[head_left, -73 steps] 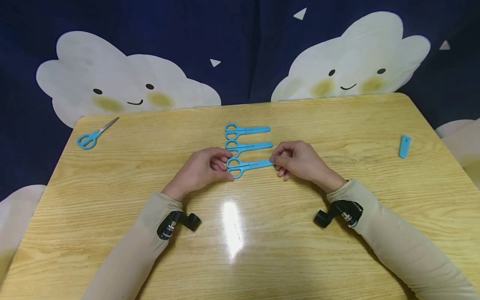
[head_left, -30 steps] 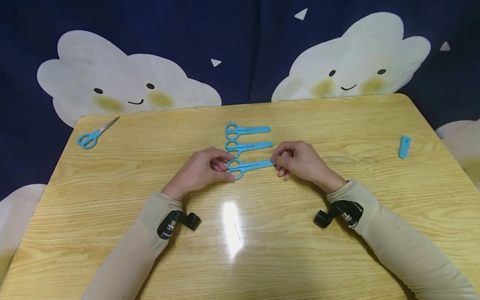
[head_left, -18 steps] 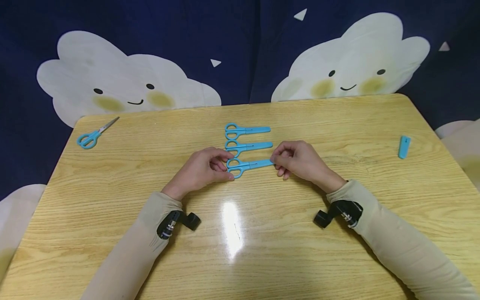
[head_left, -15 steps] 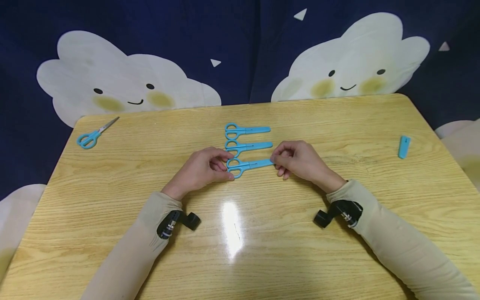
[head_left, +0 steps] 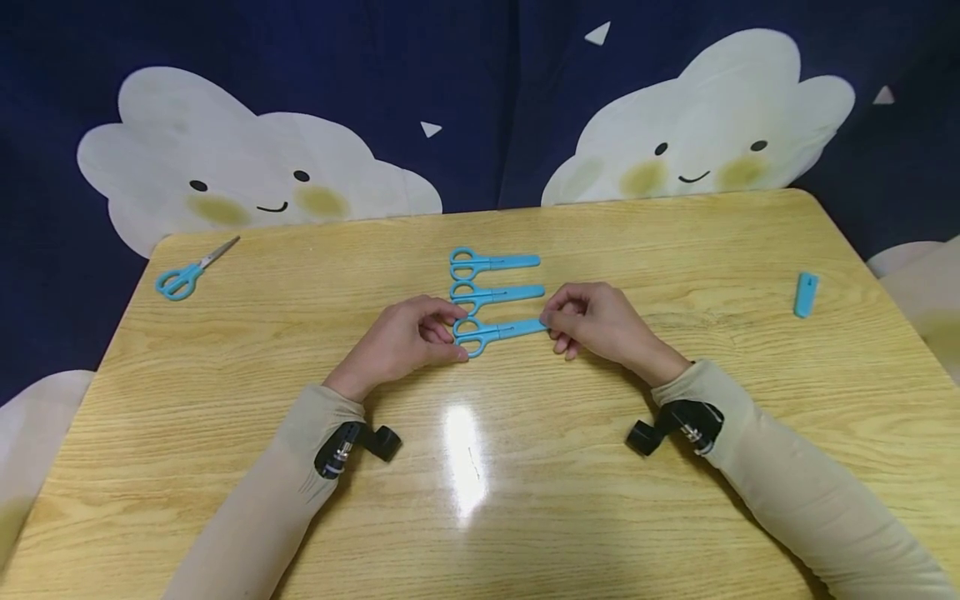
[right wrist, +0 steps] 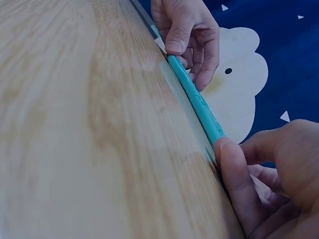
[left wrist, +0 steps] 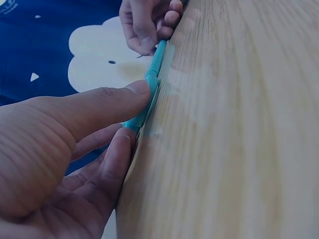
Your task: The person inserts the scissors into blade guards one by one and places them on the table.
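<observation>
Three light-blue scissors in blade covers lie in a row, handles to the left. The nearest scissors (head_left: 491, 332) are between my hands. My left hand (head_left: 401, 340) holds their handle loops between thumb and fingers. At the covered tip, my right hand (head_left: 600, 323) pinches the cover's end between thumb and index finger. Both wrist views show this pair edge-on, low against the table, with a hand at either end. Just behind are the middle scissors (head_left: 517, 292), close to my left fingertips. The farthest scissors (head_left: 513, 262) lie untouched.
Uncovered scissors (head_left: 178, 282) with bare metal blades lie at the table's far left. A loose blue blade cover (head_left: 806, 295) lies at the right. The wooden table (head_left: 540, 517) ends in front of a dark blue curtain (head_left: 480, 83) with cloud prints.
</observation>
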Demonstrator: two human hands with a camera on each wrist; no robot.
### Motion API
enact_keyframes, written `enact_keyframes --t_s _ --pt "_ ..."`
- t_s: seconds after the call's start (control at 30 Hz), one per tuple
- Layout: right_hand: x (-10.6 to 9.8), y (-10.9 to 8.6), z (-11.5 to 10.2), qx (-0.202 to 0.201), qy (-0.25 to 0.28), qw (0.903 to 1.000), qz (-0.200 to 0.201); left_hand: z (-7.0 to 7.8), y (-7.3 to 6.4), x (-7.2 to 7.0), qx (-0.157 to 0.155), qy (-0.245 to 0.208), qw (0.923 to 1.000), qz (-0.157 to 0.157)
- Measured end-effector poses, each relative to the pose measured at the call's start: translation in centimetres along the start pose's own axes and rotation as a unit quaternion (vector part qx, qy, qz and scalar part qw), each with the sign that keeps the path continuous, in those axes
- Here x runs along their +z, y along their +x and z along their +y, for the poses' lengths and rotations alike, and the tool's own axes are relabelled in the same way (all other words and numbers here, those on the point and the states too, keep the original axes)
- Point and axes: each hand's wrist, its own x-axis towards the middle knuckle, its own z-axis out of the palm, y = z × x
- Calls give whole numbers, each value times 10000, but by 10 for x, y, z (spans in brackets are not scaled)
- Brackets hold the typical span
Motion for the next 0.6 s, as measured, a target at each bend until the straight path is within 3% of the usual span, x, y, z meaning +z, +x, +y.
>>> enact_keyframes --t_s 0.6 --pt "-1 -2 2 -109 -77 9999 -31 2 -2 -2 -45 -19 10000 -62"
